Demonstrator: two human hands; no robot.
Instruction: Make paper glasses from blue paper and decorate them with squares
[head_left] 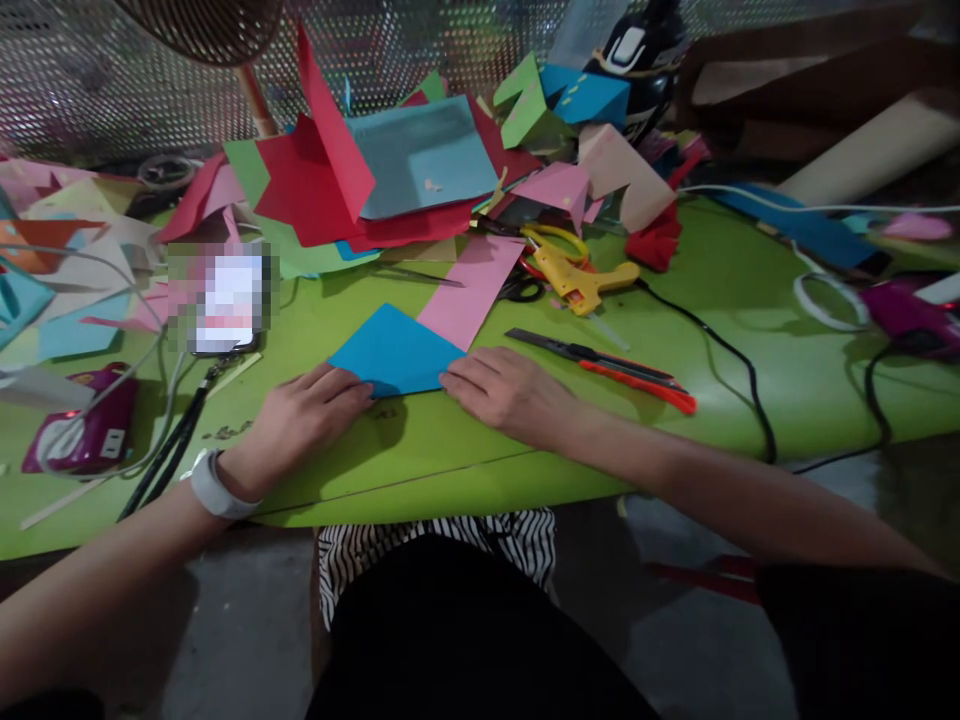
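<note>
A blue sheet of paper [397, 350], folded into a triangle with its peak pointing away from me, lies on the green table [465, 480]. My left hand [307, 415] grips its left corner, fingers bent together over the near edge. At the right corner my right hand [514, 395] pinches the paper in the same way. Just behind the triangle is a pink paper strip [480, 290]. An orange box cutter [615, 370], its blade out, rests to the right of my right hand.
Behind lie a yellow glue gun [574, 275] with a black cord, scissors [521, 290] and a heap of coloured paper [315, 190]. On the left are a phone [232, 300], partly blurred, and a purple device [86, 420] with cables. A fan [210, 25] stands at the back.
</note>
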